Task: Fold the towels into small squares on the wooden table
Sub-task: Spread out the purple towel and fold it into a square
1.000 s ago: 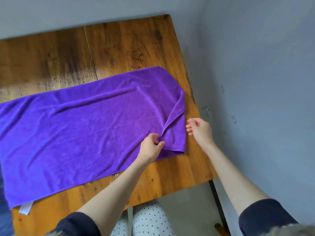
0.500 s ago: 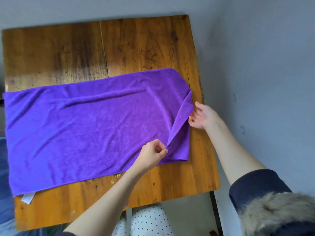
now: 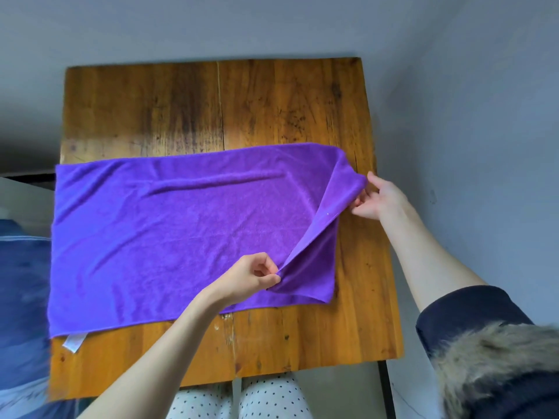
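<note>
Hands (image 3: 320, 237) on purple towel's (image 3: 181, 237) right end — pinching, lifted off table (image 3: 272, 110)

Domestic room: worn wooden table (image 3: 272, 110) set against plain grey walls (image 3: 469, 86) from 12 to 3 o'clock.

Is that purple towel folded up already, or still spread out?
Mostly spread: the purple towel lies flat on the wooden table; only its right end is lifted, pinched by the left hand and right hand.
</note>
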